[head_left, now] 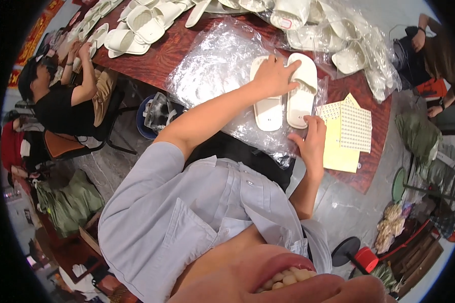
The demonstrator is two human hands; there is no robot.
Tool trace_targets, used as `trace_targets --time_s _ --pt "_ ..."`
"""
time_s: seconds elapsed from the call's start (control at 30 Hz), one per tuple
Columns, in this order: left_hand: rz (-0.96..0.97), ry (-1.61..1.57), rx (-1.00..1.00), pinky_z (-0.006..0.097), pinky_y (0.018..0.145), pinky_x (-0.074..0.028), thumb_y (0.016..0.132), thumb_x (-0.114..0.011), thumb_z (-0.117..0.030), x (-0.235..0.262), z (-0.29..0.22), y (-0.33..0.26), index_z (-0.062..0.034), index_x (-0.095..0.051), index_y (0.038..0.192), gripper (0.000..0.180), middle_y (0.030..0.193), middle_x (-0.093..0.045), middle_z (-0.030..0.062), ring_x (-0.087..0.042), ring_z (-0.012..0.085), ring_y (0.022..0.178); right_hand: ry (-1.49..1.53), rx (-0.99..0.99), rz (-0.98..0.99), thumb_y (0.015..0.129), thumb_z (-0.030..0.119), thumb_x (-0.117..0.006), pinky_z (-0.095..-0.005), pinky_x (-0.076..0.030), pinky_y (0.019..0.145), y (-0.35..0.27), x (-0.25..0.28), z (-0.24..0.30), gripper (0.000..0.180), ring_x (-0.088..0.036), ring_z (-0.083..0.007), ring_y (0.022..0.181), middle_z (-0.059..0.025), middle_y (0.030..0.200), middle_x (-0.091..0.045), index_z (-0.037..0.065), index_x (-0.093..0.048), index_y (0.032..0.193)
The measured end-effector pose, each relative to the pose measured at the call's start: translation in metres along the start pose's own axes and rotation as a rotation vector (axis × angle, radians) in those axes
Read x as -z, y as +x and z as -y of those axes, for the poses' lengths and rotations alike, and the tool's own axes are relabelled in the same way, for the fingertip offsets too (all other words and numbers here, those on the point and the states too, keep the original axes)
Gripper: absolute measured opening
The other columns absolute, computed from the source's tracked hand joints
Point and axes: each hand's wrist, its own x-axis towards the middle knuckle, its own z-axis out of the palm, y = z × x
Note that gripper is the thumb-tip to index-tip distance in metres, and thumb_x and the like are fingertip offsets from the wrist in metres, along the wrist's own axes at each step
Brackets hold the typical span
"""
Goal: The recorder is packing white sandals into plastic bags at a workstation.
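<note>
Had slippers [302, 101] side by side atop plastic bag [207, 68], unbagged as yet, one heel [269, 120] prob. labelled, w/ L hand [274, 78] spread across both & R hand [312, 141] apart from it, half-curled nr. other heel.

Two handled slippers [303, 94], one blue tub [141, 124]

Workshop with many slippers [302, 105], sticker sheets [356, 124]

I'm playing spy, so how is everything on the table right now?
Slipper pair: side by side, unwrapped
Left hand: on the slipper pair
Right hand: at the heel end, thumb spread
Plastic: wrinkled, under the slipper pair
Sticker sheets: flat, overlapping
Loose slippers: heaped
Bagged slippers: in clear plastic
</note>
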Motion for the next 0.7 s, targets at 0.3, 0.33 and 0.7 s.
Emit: trace_targets --time_s 0.3,0.33,0.7 --pt "-0.252 -0.069 -0.078 0.048 0.081 -0.049 0.078 -0.069 -0.029 0.003 0.004 0.009 -0.01 -0.056 0.126 0.054 0.092 -0.065 0.0187 -0.062 0.0376 0.088 -0.075 -0.009 -0.025 0.067 0.037 -0.084 -0.0495 -0.031 0.109 -0.013 -0.025 -0.027 0.09 -0.039 -0.0397 0.131 -0.0182 0.145 -0.043 -0.002 -0.045 0.138" --pt "-0.337 -0.061 -0.096 0.048 0.077 -0.048 0.075 -0.071 -0.029 0.01 0.004 0.012 -0.0091 -0.058 0.124 0.054 0.09 -0.064 0.0163 -0.062 0.036 0.086 -0.067 -0.051 0.01 0.066 0.037 -0.084 -0.0492 -0.031 0.109 -0.011 -0.025 -0.025 0.089 -0.039 -0.04 0.132 -0.0186 0.145 -0.043 -0.003 -0.048 0.136" --pt "-0.558 0.006 -0.086 0.042 0.079 -0.051 0.068 -0.069 -0.022 0.129 0.019 -0.029 -0.0118 -0.063 0.122 0.055 0.091 -0.063 0.0117 -0.062 0.0309 0.085 -0.157 0.001 0.02 0.063 0.03 -0.086 -0.0489 -0.037 0.104 -0.011 -0.017 -0.024 0.085 -0.044 -0.0408 0.128 -0.0196 0.142 -0.047 -0.004 -0.052 0.133"
